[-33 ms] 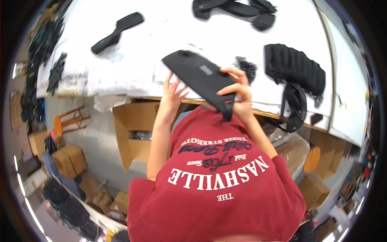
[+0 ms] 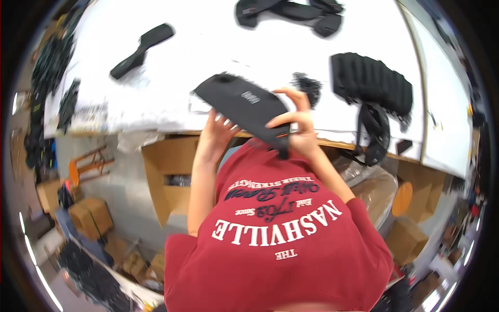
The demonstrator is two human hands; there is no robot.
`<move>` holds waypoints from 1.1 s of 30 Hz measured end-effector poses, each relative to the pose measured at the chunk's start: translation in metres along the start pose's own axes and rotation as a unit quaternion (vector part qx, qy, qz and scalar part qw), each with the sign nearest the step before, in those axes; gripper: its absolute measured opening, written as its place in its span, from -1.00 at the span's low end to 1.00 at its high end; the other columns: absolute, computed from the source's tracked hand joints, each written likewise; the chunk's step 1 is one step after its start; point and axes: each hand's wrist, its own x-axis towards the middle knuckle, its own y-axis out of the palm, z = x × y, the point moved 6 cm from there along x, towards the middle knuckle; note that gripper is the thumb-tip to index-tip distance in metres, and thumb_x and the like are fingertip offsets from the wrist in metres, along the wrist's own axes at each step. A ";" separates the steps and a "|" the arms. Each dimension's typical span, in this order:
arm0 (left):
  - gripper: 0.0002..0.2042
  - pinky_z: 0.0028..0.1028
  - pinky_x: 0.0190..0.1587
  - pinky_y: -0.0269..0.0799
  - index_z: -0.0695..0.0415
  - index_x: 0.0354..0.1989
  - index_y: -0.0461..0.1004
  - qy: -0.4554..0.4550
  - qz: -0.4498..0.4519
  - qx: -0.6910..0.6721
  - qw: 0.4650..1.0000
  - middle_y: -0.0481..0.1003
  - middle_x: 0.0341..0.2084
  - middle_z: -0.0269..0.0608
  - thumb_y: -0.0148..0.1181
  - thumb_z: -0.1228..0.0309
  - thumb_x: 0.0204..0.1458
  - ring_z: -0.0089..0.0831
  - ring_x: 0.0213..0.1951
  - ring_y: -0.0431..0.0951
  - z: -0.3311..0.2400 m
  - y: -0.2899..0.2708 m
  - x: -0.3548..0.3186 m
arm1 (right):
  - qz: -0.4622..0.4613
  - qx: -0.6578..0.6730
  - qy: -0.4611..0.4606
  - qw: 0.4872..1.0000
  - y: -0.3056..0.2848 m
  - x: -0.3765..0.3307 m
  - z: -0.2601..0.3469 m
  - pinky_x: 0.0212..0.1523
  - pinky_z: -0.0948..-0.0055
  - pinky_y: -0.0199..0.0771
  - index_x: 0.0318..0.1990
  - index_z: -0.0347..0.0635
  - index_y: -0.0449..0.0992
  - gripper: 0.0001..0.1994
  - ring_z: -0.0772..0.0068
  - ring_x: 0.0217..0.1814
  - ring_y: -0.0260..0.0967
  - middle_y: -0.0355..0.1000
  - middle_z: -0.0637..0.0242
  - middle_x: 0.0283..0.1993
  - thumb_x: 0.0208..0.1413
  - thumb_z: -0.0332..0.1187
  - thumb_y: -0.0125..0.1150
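A flat black fabric piece [image 2: 241,101] with small light printing and a bit of orange at its right end is held up slantwise over the table's near edge. My right hand [image 2: 300,122] grips its right end, thumb and fingers across the face. At its lower left edge is my left hand [image 2: 215,134], fingers stretched and apart; the fingertips are partly hidden by the piece, and I cannot tell how firmly they touch it.
On the white table [image 2: 192,47] lie a black strap piece [image 2: 141,50], more black straps [image 2: 291,10], a small dark tangle [image 2: 307,88] and a black ribbed stack [image 2: 371,80]. A black looped strap [image 2: 373,135] hangs over the near edge. Cardboard boxes [image 2: 169,156] and an orange stool [image 2: 86,167] stand below.
The view has shifted slightly, so the table items sit a little further left. My left fingers are now closer to the piece's lower edge and partly behind it. My right hand keeps its grip.
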 end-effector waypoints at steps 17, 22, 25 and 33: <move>-0.67 -0.57 -0.14 0.39 0.27 0.05 0.30 0.037 0.138 0.273 0.952 0.46 -0.12 -0.23 0.10 0.44 0.13 -0.56 -0.15 0.46 0.091 0.208 0.073 | -0.034 0.382 0.406 0.830 -0.171 -0.098 -0.081 0.12 0.47 0.25 0.33 -0.14 0.02 -0.29 0.49 0.12 0.30 0.28 0.27 0.18 0.22 0.21 -0.36; -0.45 -0.33 0.15 0.16 0.30 0.20 0.11 0.156 0.205 0.602 0.756 0.29 0.06 0.01 0.09 0.24 0.12 -0.29 0.07 0.31 0.105 0.293 0.074 | -0.163 0.373 0.380 0.831 -0.251 -0.096 -0.094 0.06 0.53 0.32 0.09 -0.31 0.34 -0.51 0.52 0.02 0.35 0.42 0.29 -0.02 -0.05 -0.45 0.27; -0.59 -0.33 0.16 0.13 0.28 0.16 0.20 0.073 0.367 0.411 0.831 0.31 0.07 -0.02 -0.07 0.39 0.14 -0.26 0.11 0.30 0.077 0.374 0.027 | -0.446 0.288 0.356 0.769 -0.364 -0.117 -0.119 -0.03 0.40 0.39 -0.04 -0.25 0.40 -0.53 0.43 -0.06 0.37 0.42 0.23 -0.12 -0.18 -0.37 0.32; -0.61 -0.25 0.00 0.29 0.31 -0.05 0.37 0.284 0.511 0.270 0.765 0.47 -0.15 0.19 -0.06 0.39 -0.07 -0.07 -0.09 0.44 0.058 0.474 -0.013 | -0.414 -0.450 0.337 0.716 -0.610 -0.137 -0.230 -0.13 0.22 0.41 -0.04 -0.08 0.44 -0.61 0.02 -0.15 0.45 0.51 0.09 -0.21 -0.02 -0.14 0.16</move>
